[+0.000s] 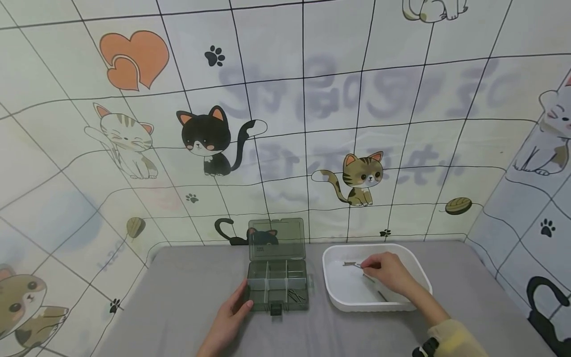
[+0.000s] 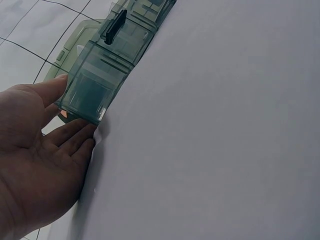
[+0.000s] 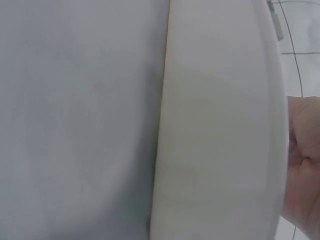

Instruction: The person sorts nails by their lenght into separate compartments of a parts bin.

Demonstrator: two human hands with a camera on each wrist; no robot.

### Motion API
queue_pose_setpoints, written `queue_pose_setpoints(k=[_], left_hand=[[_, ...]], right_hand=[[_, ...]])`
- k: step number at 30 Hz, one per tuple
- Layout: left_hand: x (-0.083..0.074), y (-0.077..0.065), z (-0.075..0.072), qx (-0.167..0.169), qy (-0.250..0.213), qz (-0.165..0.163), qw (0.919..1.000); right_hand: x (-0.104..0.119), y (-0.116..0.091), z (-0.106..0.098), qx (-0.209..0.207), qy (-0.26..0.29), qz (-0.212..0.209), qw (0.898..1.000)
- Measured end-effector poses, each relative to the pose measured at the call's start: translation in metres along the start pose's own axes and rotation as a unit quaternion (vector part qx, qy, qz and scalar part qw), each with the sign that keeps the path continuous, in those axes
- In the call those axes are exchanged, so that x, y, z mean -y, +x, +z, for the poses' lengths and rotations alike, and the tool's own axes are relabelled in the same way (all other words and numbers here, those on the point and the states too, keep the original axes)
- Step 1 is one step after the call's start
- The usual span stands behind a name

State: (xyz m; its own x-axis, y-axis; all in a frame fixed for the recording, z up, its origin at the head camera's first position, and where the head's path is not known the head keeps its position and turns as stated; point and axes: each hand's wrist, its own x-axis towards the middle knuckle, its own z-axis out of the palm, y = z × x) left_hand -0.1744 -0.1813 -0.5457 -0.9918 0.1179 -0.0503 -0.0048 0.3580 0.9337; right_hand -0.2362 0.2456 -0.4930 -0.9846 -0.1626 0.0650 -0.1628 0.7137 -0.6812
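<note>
A translucent green compartment box (image 1: pixel 275 292) stands on the table with its lid (image 1: pixel 277 243) raised at the back. Several thin metal pins (image 1: pixel 295 296) lie in its front right compartment. My left hand (image 1: pixel 228 315) touches the box's left side, thumb near the front corner and fingers fairly straight, as the left wrist view also shows. Over the white tray (image 1: pixel 341 287), my right hand (image 1: pixel 388 271) pinches a small metal pin (image 1: pixel 351 264) between thumb and fingertips. More thin pins (image 1: pixel 382 296) lie in the tray below the hand. In the right wrist view the tray wall hides the fingertips.
Grey cloth (image 1: pixel 187 287) covers the table. A patterned curtain (image 1: pixel 285 163) with cats and grid lines hangs behind and at both sides. The box's dark front latch (image 1: pixel 276 310) hangs at its front edge. The tray stands a short gap right of the box.
</note>
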Motion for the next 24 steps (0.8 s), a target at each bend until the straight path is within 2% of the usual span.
queue_pose_setpoints(k=[5, 8, 13, 18, 24], left_hand=[[-0.002, 0.0, 0.0, 0.003, -0.002, -0.008, 1.0], [-0.002, 0.0, 0.0, 0.002, 0.002, 0.0, 1.0], [-0.002, -0.001, 0.0, 0.002, -0.003, 0.008, 1.0], [-0.002, -0.001, -0.001, 0.007, -0.001, 0.003, 1.0], [0.0, 0.0, 0.0, -0.002, 0.006, 0.0, 1.0]], right_hand=[[0.015, -0.004, -0.001, 0.001, 0.02, 0.001, 1.0], [0.022, -0.004, -0.001, 0.001, 0.033, -0.005, 0.999], [0.032, -0.004, 0.002, 0.011, 0.062, -0.039, 0.997], [0.041, -0.003, 0.009, 0.011, 0.083, -0.058, 0.995], [0.051, -0.005, 0.023, 0.016, 0.102, -0.077, 0.992]])
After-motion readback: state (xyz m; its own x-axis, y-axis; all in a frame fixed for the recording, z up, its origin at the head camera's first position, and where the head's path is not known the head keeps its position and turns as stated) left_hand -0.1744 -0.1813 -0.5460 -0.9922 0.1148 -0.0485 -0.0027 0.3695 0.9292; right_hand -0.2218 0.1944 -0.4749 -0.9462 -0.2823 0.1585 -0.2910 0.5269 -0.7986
